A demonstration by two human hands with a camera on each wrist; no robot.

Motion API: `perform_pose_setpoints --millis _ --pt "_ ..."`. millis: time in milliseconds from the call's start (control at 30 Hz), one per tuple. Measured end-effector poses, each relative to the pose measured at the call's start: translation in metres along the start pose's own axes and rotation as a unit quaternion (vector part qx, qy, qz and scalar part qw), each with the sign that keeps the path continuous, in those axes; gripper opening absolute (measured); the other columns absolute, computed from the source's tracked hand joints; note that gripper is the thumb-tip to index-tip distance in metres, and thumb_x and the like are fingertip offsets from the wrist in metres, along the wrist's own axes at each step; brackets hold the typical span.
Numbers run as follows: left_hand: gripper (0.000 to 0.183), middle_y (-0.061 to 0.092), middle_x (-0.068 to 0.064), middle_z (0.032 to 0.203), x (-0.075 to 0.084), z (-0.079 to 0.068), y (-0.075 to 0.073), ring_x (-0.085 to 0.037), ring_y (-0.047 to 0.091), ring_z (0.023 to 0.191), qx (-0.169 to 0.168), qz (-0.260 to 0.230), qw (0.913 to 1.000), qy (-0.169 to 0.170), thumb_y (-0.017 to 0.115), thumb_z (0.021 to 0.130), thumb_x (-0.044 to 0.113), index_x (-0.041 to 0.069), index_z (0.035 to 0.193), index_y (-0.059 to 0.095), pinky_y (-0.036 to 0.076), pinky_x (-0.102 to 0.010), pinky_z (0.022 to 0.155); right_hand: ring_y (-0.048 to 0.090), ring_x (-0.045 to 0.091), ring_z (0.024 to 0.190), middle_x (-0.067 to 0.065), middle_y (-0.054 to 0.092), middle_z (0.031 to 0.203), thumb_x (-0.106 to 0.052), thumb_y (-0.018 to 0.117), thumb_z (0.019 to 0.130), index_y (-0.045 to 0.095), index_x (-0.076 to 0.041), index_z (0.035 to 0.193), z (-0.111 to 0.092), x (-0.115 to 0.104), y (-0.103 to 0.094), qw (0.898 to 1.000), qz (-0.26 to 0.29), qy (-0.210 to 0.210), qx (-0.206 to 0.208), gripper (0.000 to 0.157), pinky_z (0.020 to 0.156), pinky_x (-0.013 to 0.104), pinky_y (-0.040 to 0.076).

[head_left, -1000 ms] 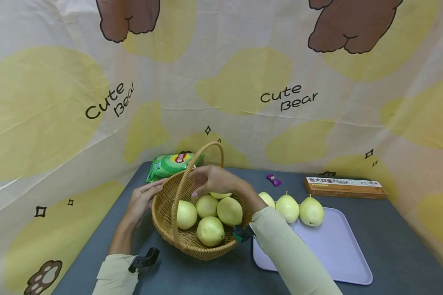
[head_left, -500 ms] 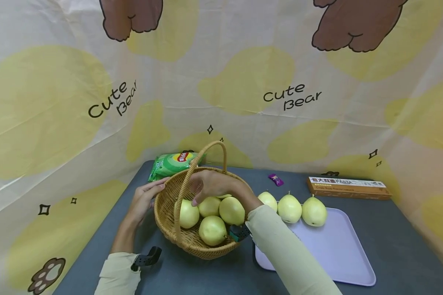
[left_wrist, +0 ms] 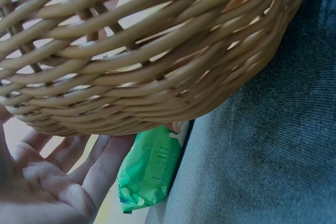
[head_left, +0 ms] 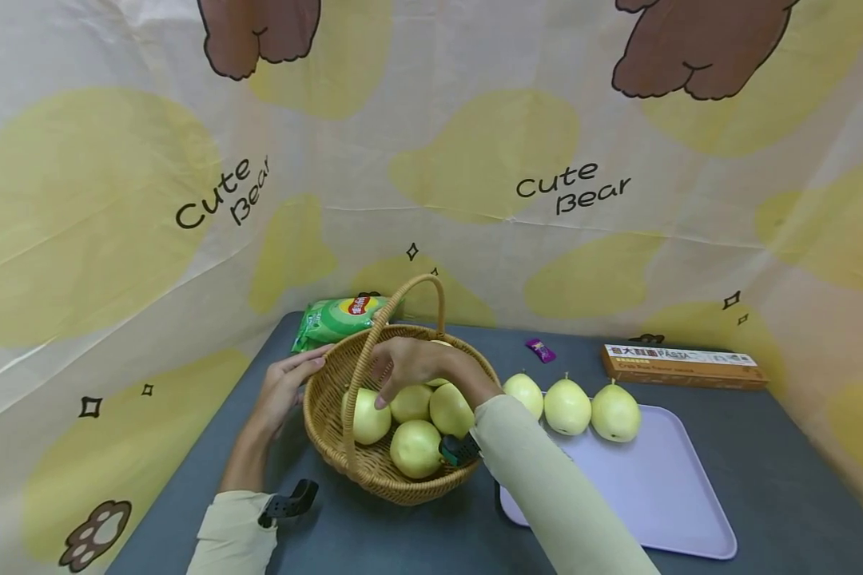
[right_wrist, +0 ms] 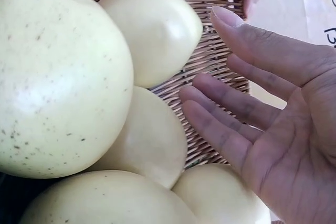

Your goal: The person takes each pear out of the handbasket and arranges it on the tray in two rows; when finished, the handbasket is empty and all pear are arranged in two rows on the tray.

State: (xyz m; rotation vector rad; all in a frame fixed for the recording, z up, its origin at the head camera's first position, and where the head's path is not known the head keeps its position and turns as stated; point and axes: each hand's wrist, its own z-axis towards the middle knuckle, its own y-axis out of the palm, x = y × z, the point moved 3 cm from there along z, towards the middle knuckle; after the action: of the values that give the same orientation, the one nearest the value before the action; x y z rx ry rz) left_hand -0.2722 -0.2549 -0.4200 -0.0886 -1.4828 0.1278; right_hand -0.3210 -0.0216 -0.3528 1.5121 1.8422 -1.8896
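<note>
Wicker basket (head_left: 327, 387), laden with pears (head_left: 415, 450) — a lavender tray (head_left: 654, 479) lies to its right. Over the last second the basket has kept its place, while my right hand (head_left: 415, 361) has sunk lower inside it, the thumb (head_left: 381, 402) now in line with the leftmost pear (head_left: 369, 422). For the work in hand, I judge this to mean that I am close above the fruit but have none secured: in the right-wrist view my fingers are extended, thumb apart, and my grasp is vacant. My left hand (head_left: 276, 395) rests against the basket's left side, fingers straight where they show; their tips are hidden behind the weave. Relative to my hands, the basket lies between them, its pears below my right hand — the nearest one well exposed, those farther back partly covered by that hand. Three more pears (head_left: 566, 407) stand in a row at the tray's far edge, right of the basket. Smallest detail: whether my right thumb's tip touches the leftmost pear, I cannot tell.
</note>
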Motion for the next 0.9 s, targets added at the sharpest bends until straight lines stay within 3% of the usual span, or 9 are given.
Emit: perform_pose_setpoints --millis 467,700,900 --pt "0.047 0.062 -0.021 0.147 0.001 -0.001 0.001 -0.007 0.071 0.11 0.003 0.006 1.0 -0.005 0.06 0.109 0.033 0.006 0.148 0.063 0.064 -0.034 0.086 0.064 0.025 0.126 0.012 0.068 0.138 -0.03 0.091 0.087 0.067 -0.005 0.136 0.014 0.0 0.012 0.999 -0.034 0.026 -0.021 0.06 0.103 0.035 0.055" --pt "0.046 0.061 -0.021 0.148 0.001 -0.002 0.001 -0.013 0.07 0.115 0.001 0.008 0.9999 -0.007 0.06 0.11 0.033 0.008 0.149 0.063 0.063 -0.034 0.088 0.059 0.012 0.091 -0.001 0.07 0.104 -0.024 0.092 0.086 0.073 -0.013 0.123 0.019 0.001 0.019 0.999 -0.023 0.018 -0.046 0.043 0.08 0.027 0.052" --pt "0.046 0.061 -0.021 0.149 0.001 -0.001 0.001 -0.013 0.07 0.115 0.002 0.004 1.0 -0.008 0.06 0.109 0.033 0.008 0.148 0.063 0.063 -0.033 0.088 0.059 0.008 0.091 -0.006 0.07 0.099 -0.027 0.091 0.087 0.074 -0.017 0.119 0.022 -0.001 0.024 0.997 -0.048 0.029 -0.06 0.037 0.083 0.025 0.053"
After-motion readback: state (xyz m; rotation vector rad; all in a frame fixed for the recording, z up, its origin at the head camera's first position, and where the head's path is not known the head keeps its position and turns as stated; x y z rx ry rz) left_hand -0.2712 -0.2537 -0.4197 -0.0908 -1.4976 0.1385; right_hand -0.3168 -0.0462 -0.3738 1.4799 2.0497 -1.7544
